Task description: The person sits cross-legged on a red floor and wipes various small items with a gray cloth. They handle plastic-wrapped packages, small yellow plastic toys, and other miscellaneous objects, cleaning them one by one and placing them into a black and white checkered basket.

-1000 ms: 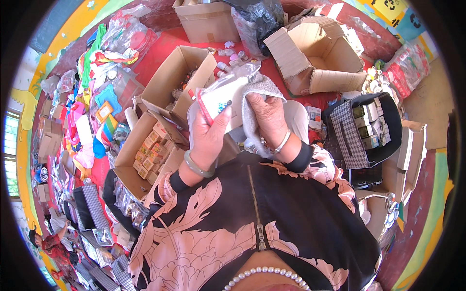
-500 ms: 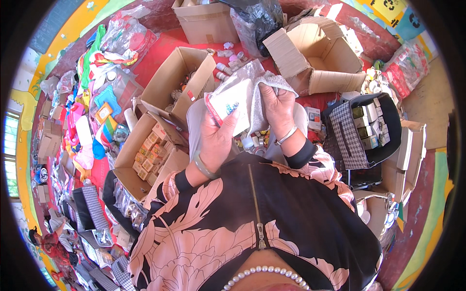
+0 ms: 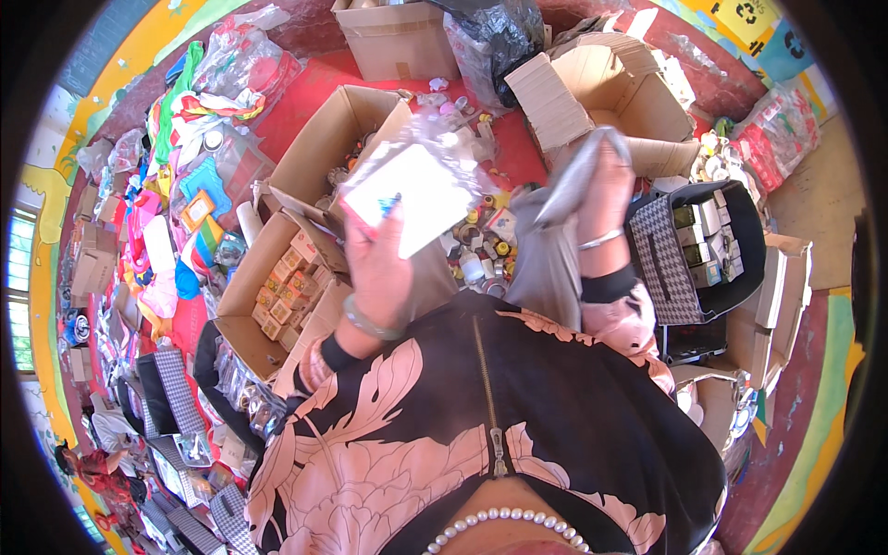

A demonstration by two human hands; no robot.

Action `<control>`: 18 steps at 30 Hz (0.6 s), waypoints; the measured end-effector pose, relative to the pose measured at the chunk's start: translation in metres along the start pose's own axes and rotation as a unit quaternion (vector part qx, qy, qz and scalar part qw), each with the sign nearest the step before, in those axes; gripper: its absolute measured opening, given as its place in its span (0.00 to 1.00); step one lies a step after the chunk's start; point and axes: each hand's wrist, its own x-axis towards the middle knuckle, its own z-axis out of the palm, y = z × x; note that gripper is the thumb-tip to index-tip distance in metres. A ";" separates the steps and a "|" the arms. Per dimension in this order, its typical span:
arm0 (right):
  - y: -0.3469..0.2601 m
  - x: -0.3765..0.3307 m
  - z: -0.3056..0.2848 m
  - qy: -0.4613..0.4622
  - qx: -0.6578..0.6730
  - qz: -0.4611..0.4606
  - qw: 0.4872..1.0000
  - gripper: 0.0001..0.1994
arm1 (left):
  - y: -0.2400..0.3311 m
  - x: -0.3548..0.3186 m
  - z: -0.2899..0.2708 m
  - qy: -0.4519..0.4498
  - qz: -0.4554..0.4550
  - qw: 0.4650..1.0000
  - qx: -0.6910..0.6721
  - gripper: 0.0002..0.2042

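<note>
My left hand (image 3: 377,268) grips a flat white card-like piece (image 3: 427,205) by its lower left corner, thumb on top beside a small blue mark. Crinkled clear plastic (image 3: 453,148) shows along its far edge. Off to the right, my right hand (image 3: 606,199) is closed on a grey cloth (image 3: 575,176), blurred by motion; the two hands are well apart. Between my knees, below the hands, lies a heap of small bottles and caps (image 3: 483,250), partly covered by the card.
Open cardboard boxes stand ahead left (image 3: 319,139) and ahead right (image 3: 638,102); another box (image 3: 245,324) at my left holds small orange-and-white cartons. A black-and-white patterned bin (image 3: 657,264) with boxes sits right. Bags and colourful goods (image 3: 166,240) cover the far left.
My hands have moved apart: the left one shifts left with the white piece, and the right one carries the grey cloth right, off the piece. The heap between my knees shows more.
</note>
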 end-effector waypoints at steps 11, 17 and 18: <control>-0.035 -0.030 0.015 -0.395 0.087 -0.051 0.913 0.27 | 0.006 0.012 -0.018 -0.204 -0.147 0.931 0.265 0.19; -0.016 -0.076 0.043 -0.506 -0.157 -0.231 0.816 0.28 | 0.012 0.018 0.003 -0.304 -0.018 0.818 0.488 0.20; -0.008 -0.079 0.043 -0.522 -0.201 -0.265 0.785 0.29 | 0.011 0.018 0.002 -0.313 -0.022 0.818 0.482 0.20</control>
